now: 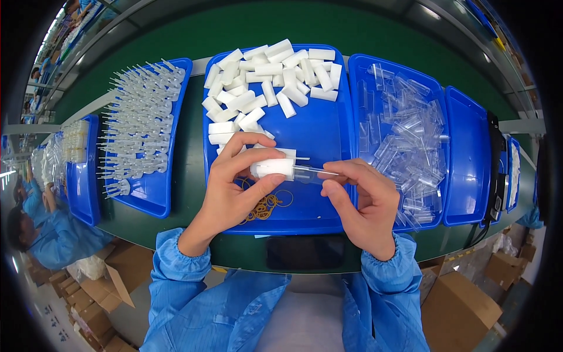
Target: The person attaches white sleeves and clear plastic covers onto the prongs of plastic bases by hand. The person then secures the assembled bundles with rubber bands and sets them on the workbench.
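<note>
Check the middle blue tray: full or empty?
The tray is partly full: white pieces crowd its far end, rubber bands lie by the left hand, bare blue shows elsewhere.

The held block (274,169) is plain white, and so are the loose blocks (287,76). The held plastic piece (305,175) is see-through, so blue shows behind it. The middle tray (319,132) is bright blue. The rubber bands (265,206) are yellowy brown. The pile of plastic pieces (413,132) is clear, with pale shiny edges. The spiky parts (141,120) are cloudy white. The surface (192,141) is dark green, the phone (305,253) black, the jacket (229,311) blue.
</note>
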### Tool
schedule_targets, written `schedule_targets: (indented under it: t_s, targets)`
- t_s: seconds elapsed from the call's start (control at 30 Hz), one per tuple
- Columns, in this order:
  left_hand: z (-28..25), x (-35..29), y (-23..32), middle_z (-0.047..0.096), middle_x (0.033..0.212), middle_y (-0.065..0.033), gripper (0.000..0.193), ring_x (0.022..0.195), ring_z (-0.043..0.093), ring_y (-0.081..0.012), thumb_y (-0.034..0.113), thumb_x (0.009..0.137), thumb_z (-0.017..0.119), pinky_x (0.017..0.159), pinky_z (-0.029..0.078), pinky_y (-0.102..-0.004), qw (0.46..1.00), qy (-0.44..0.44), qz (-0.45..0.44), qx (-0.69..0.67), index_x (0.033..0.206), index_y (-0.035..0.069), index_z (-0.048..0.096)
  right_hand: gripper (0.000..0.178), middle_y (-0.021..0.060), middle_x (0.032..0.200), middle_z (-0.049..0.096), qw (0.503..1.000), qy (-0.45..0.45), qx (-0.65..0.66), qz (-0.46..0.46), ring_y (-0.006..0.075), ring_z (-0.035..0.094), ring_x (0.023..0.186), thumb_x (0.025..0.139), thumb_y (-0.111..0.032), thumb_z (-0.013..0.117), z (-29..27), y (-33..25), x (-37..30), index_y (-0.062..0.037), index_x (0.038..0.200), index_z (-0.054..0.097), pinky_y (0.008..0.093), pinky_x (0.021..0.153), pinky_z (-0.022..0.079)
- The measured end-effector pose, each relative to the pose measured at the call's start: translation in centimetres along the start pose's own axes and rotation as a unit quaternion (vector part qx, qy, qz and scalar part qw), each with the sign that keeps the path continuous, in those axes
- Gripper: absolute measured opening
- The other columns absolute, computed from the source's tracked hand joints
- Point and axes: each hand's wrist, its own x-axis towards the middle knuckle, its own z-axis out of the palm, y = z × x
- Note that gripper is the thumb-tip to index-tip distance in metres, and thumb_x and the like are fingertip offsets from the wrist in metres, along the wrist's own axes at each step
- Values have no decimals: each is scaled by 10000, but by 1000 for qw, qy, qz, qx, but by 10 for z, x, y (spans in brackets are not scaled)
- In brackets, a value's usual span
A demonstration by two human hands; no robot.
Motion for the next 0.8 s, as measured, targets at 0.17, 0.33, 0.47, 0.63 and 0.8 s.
schedule_targets:
  t_s: [0.17,0.33,0.47,0.63,0.8]
  targets:
    - [1,-2,1,546,1240,-90,261,1041,647,-180,23,857,755,807,563,-267,1000,0,-5,7,1114,26,711,230,137,885,711,999,32,1,-7,166,691,728,839,26,744,8,0,-3,32,1065,705,259,641,519]
    - [3,-4,-2,531,1268,-106,263,1059,642,-183,-3,870,731,868,548,-282,1000,0,10,11,1130,-9,689,241,142,876,715,998,55,-17,-5,166,692,723,838,21,750,10,2,-5,32,1074,704,254,635,519]
    - [3,-3,-4,571,1197,-83,267,1015,644,-186,63,831,795,756,565,-269,999,17,31,8,1092,60,740,244,132,869,720,998,45,23,33,157,697,727,855,13,743,8,4,-5,37,1095,703,252,648,529]
    - [2,-3,-4,580,1207,-90,275,1014,643,-197,58,812,806,768,560,-285,1000,8,29,8,1081,66,748,246,116,880,723,991,30,99,88,143,696,735,881,-4,732,7,3,-5,42,1121,698,250,659,539]
    - [1,-2,-3,583,1210,-86,290,1033,634,-194,66,800,818,763,560,-282,1000,-8,24,12,1082,74,751,268,124,927,720,985,7,121,119,143,693,748,878,-13,741,7,4,-7,31,1138,694,251,663,544]
